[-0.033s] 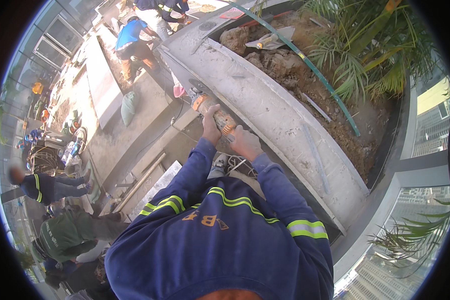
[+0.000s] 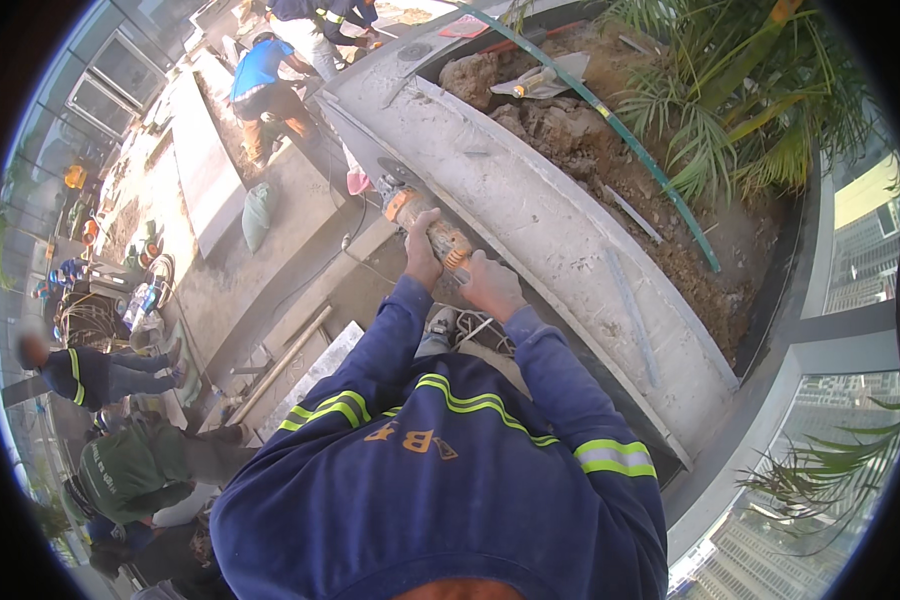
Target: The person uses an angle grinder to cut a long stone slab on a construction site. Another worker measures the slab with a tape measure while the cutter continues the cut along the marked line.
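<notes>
While both hands close on it, the orange angle grinder lies slightly above the centre of the view, its head pressed to the side face of the grey concrete planter wall. The left hand wraps the body of the tool from below, at about 7 o'clock from the grinder's head, fingers curled tightly around it. The right hand sits at about 4 o'clock from the left one and closes its grip on the rear end of the same tool; how far the fingers go around cannot be seen from this angle. Both forearms wear dark blue sleeves with yellow reflective bands.

Beyond the wall, towards 1 o'clock, the planter holds brown soil, a trowel lying on top, a long green pipe and green palm leaves. Towards 11 o'clock a person in a bright blue shirt bends over the floor. At 9 o'clock a green sack lies on the concrete floor, and wooden planks lie at 8 o'clock. Further at 8 o'clock, near the rim, other people stay low on the ground.
</notes>
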